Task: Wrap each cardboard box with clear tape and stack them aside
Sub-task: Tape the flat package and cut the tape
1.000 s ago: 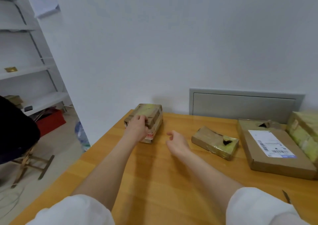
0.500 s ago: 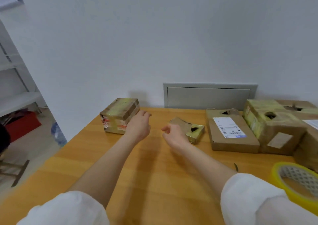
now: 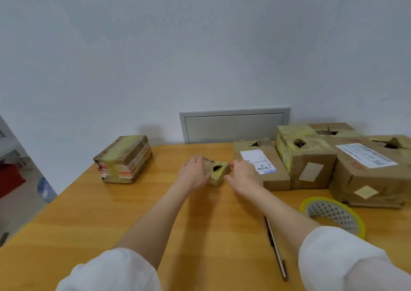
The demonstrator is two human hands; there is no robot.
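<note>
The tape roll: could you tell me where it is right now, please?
In the head view, the tape roll lies on the right of the table, just in front of the large labelled box.

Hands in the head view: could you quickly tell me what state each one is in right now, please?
Left hand: grips the small taped box at its left end.
Right hand: grips the same box's right end.

Wooden table (image 3: pixel 111 224), slim tool (image 3: pixel 275 248) on it; grey wall panel (image 3: pixel 233 127).
</note>
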